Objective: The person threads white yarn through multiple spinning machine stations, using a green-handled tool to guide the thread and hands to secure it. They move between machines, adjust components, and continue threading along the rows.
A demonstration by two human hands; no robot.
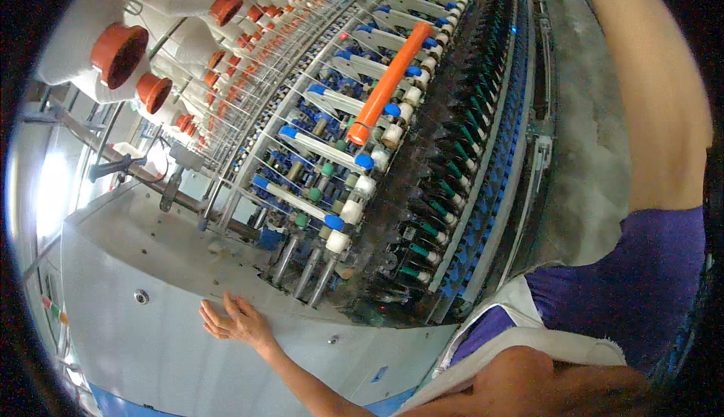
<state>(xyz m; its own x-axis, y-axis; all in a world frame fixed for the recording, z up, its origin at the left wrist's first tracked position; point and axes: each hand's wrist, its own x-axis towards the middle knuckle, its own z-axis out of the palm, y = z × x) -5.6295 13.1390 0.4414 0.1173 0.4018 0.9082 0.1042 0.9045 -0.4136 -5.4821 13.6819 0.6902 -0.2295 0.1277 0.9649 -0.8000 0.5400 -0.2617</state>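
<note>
Where I stand, the spinning hall has a grey floor [588, 160] to the right and a glaring white light [53, 191] on the left.

Nearest is the person in a purple sleeve [626, 281], with a white apron strap [520, 302] beside it. The bare right arm [664, 100] runs up along the right side and out of sight, so I cannot tell what the right hand's fingers are doing. The left hand [237, 325] is in plain view, fingers loosely parted and slightly bent, with hold of nothing. It lies over the grey end cover [136, 349] of a spinning frame, near its upper edge; whether the fingertips touch the metal I cannot tell. A round metal fitting [141, 296] sits to the left of that hand on the same cover.

Just past the cover, bare metal roller shafts [323, 281] jut toward the person. Beyond them come white drafting arms [298, 200] with blue ends, and a bright orange tube [388, 85] lies slantwise across several. To their right, a row of green-tipped spindles [428, 253] recedes beside a blue rail [490, 198]. Over on the upper left hang white roving bobbins [79, 10] with orange-red ends, their ranks running back into the distance.
</note>
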